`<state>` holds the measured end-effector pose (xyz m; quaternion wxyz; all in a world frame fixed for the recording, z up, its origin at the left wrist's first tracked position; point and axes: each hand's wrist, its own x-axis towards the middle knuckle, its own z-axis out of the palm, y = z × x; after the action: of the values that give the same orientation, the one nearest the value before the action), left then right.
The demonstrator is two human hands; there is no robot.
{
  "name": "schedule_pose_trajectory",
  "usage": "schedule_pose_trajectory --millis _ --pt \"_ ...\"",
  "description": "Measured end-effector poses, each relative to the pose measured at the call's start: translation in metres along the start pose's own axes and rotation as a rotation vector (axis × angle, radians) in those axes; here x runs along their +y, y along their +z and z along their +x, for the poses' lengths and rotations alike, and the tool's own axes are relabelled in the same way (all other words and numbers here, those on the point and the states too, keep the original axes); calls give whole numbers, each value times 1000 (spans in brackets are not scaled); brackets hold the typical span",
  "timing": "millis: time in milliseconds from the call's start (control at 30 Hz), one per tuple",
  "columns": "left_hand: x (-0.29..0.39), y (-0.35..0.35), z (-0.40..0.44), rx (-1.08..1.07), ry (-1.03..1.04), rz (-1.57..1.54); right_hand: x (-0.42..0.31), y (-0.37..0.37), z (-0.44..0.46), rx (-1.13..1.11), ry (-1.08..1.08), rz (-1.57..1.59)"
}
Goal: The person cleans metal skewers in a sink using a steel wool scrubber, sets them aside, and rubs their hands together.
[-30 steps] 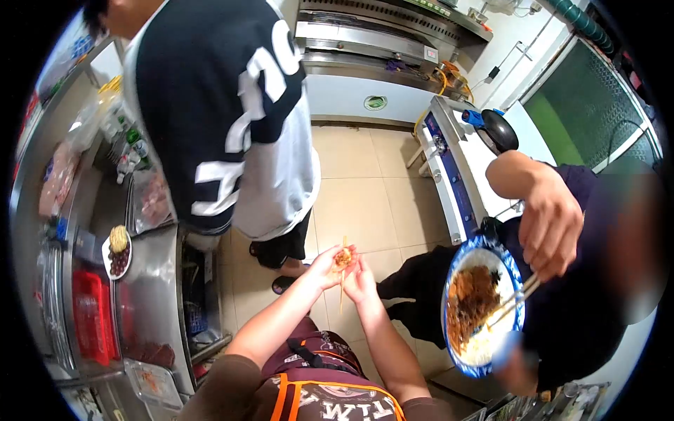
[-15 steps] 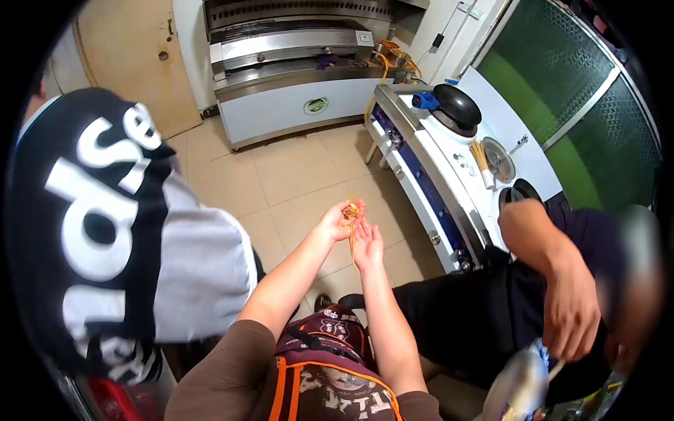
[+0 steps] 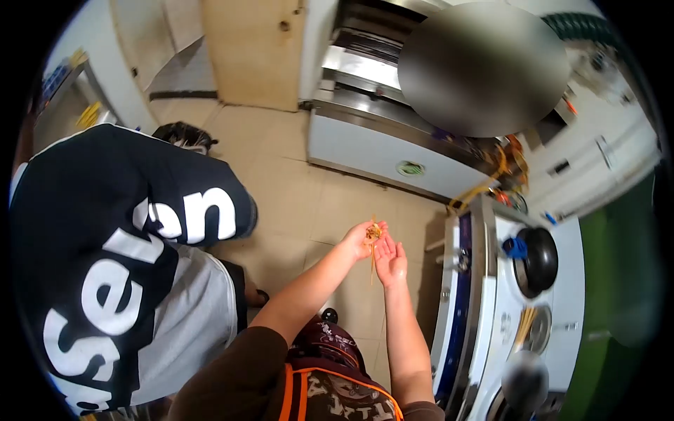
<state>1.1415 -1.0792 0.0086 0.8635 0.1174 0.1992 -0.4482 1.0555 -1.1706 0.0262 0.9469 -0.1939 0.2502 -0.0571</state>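
Note:
My left hand [image 3: 361, 240] is palm up in front of me, over the floor. Its fingers hold a skewer [image 3: 373, 266], a thin stick with a small clump of brownish-yellow food [image 3: 373, 231] near its upper end. The food's exact kind is too small to make out. Just beside it, my right hand [image 3: 392, 265] lies palm up with its fingers stretched out, close to the stick. Whether the right fingers touch the stick I cannot tell.
A person in a black shirt [image 3: 105, 189] stands close on my left. On the right, a white stove counter [image 3: 502, 295] bears a black wok [image 3: 539, 263], a bundle of sticks [image 3: 525, 326] and a round metal dish [image 3: 540, 330]. A steel grill unit [image 3: 365, 105] stands ahead.
My view has turned to the right, and the co-worker's arm on the right has gone out of view. My hands keep much the same pose around the skewer.

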Motion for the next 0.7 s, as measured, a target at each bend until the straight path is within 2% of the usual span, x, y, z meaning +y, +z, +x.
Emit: schedule_pose_trajectory --millis 67,200,400,667,700 --pt "41 13 13 6 116 -28 1 31 42 -148 87 -53" --pt "119 23 49 82 286 -102 19 73 139 -174 195 -119" --pt "253 38 95 68 470 -266 45 164 267 -235 279 -359" --pt "446 39 93 97 713 -384 140 301 396 -343 444 -519" --pt "472 36 90 94 778 -427 156 317 416 -479 466 -594"
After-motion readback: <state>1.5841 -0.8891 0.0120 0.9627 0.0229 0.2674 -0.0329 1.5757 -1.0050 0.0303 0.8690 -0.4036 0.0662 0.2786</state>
